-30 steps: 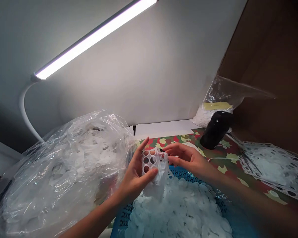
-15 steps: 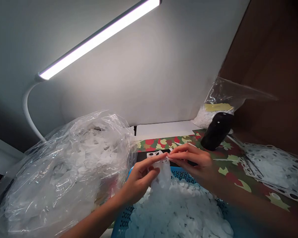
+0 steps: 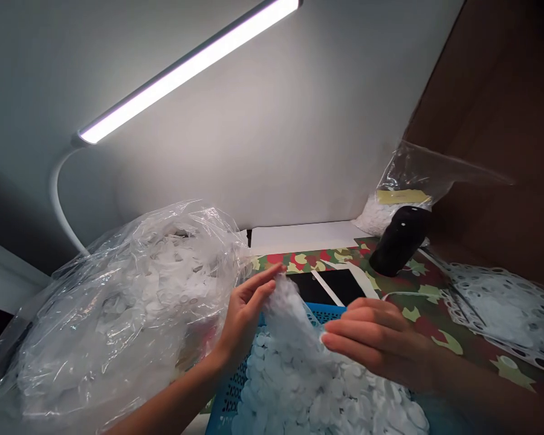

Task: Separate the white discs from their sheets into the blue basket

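Note:
My left hand (image 3: 242, 311) grips a translucent white plastic sheet (image 3: 286, 311) between thumb and fingers. Motion blurs the sheet; round holes showed in it a moment earlier. Lower and to the right, my right hand (image 3: 374, 335) is closed, its fingertips pinched at the sheet's right edge. Whether a separate small piece is in that pinch, I cannot make out. Under both hands stands a blue perforated basket (image 3: 226, 396), holding a heap of thin, round white discs (image 3: 330, 393).
A big clear bag (image 3: 109, 326) of white scraps stands left, below a lit lamp (image 3: 190, 69). At right are a black cylindrical object (image 3: 399, 241), a smaller bag (image 3: 374, 214) and a pile of holed sheets (image 3: 508, 314). A flat black item (image 3: 330, 285) lies behind the basket.
My hands met at the sheet half a second ago; now they are apart. The right hand has moved down and toward me. The sheet has tilted, and the view has shifted slightly.

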The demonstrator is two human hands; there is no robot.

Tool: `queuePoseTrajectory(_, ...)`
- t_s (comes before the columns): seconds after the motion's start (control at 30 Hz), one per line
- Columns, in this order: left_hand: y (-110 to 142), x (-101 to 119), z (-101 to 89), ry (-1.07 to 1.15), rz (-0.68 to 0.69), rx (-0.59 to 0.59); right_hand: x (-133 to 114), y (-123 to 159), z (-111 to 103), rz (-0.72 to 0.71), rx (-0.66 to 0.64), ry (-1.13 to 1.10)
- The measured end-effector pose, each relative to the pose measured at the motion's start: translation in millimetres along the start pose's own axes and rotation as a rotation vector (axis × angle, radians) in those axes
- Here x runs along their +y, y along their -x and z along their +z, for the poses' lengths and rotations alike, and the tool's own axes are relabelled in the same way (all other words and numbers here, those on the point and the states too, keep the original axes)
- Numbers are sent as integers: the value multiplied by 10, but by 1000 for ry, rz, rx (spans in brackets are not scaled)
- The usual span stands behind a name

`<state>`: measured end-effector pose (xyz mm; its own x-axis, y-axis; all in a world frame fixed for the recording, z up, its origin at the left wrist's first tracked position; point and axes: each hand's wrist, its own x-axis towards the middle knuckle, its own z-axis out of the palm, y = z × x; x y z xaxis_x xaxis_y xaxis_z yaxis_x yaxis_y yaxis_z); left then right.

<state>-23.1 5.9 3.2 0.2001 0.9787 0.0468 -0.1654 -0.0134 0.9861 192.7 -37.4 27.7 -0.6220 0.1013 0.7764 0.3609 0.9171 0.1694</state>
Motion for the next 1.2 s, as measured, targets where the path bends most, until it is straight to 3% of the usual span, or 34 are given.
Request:
queuePoseTrajectory(0.1, -61, -2, -28, 3, -8, 43, -57, -36, 17, -42, 0, -97)
queuePoseTrajectory(0.23, -84, 22, -31, -1, 3, 5, -48, -37, 150, 18, -300, -243)
queuePoseTrajectory(0.3, -74, 30, -24, 24, 0, -31, -11, -11, 211, 75, -360, -281)
queuePoseTrajectory(0.4, -50, 32, -21, 49, -2, -100, 38, 29, 237, 270, -249, -304)
queuePoseTrajectory(0.5, -24, 32, -27, 18, 7, -151, 53, 34, 212, 601, -123, -336)
queuePoseTrajectory(0.6, -8, 33, -32, 12, 31, -206, 52, 8, 194, 910, -179, -516)
queuePoseTrajectory(0.67, -5, 33, -31, 7, 57, -241, 54, -7, 199, 997, -178, -679)
queuePoseTrajectory(0.87, -13, 54, -4, -93, 95, -184, 65, 19, 224, 925, 105, -773)
queuePoseTrajectory(1.1, 0, 76, 13, -113, 142, -58, 60, 63, 202, 724, 118, -709)
queuePoseTrajectory(1.2, 0, 56, 7, -99, 193, -24, 54, 30, 196, 722, 173, -763)
